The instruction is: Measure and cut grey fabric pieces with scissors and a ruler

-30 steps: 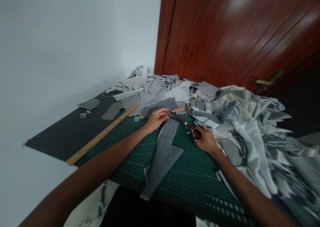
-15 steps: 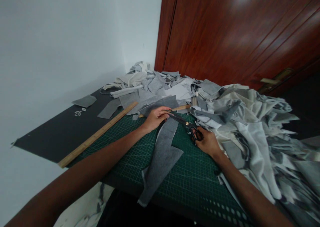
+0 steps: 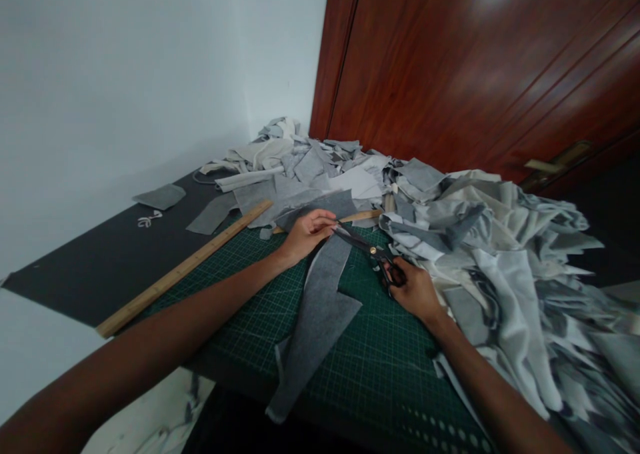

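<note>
My right hand is closed around the handles of black scissors, whose blades point up and left. The blade tips are at the top end of a long grey fabric piece, close to my left fingers. My left hand pinches that fabric at its upper end. From there the piece runs down over the green cutting mat, and its lower end hangs at the table's front edge. Another grey fabric piece lies just behind my left hand.
A wooden ruler lies diagonally on the left, with a second wooden strip behind the scissors. Fabric scraps cover the back, and a large heap of cloth fills the right side. Behind stand a white wall and a wooden door.
The view has shifted slightly, so the ruler and table edge appear further left. Both hands keep their holds on the fabric and scissors, with little movement between them.
</note>
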Tool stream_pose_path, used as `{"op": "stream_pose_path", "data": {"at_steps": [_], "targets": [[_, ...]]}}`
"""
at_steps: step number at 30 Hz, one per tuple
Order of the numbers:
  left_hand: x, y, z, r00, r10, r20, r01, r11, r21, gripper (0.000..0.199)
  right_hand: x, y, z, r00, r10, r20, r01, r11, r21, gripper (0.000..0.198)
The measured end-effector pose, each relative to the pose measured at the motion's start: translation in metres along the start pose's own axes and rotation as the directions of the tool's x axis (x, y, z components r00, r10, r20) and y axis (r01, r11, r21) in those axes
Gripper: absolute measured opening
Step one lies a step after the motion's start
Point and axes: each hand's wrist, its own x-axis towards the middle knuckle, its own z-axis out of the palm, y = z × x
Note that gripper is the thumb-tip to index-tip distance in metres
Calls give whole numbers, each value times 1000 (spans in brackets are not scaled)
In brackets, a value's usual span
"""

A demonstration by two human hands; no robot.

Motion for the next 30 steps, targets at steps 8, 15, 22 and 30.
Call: {"op": "stream_pose_path", "data": {"at_steps": [8, 15, 22, 30], "targets": [[-1, 3, 2, 998, -54, -42, 54, 998, -14, 34, -3, -1, -3, 999, -46, -30, 43, 996, -76, 9], [-2, 4, 5, 994, -86, -63, 83, 996, -46, 25, -6, 0, -1, 998, -43, -51, 38, 994, -104, 11], [-6, 5, 6, 991, -117, -64, 111, 989, -97, 23, -7, -4, -2, 998, -26, -63, 19, 995, -102, 12], [-6, 1, 6, 988, -105, -115, 99, 993, -62, 20, -7, -10, -6, 998, -6, -56, 0, 995, -104, 15]]}}
